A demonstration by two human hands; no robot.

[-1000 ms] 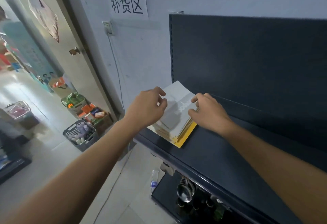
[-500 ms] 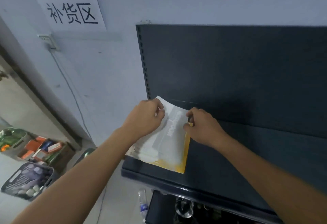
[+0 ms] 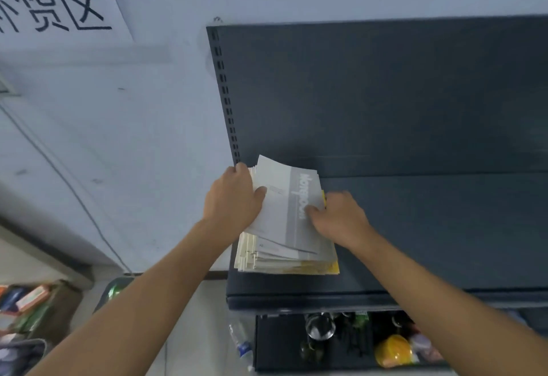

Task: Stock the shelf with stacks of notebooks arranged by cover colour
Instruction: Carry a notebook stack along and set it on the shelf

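By the left hand (image 3: 234, 200) the notebook stack (image 3: 292, 224) is gripped, thumb on top; its right edge is clasped by the right hand (image 3: 338, 218), at the left end of the shelf (image 3: 430, 227). Squaring is judged in hand; splayed covers need aligning next.

The light is soft, even and rather dim, with a cool blue tone. The pale stack of notebooks (image 3: 284, 227) is brightest, while the lower shelf (image 3: 281, 346) lies in deep shadow. The right hand (image 3: 341, 215) is blurred. Straight lines bend near the picture edges.
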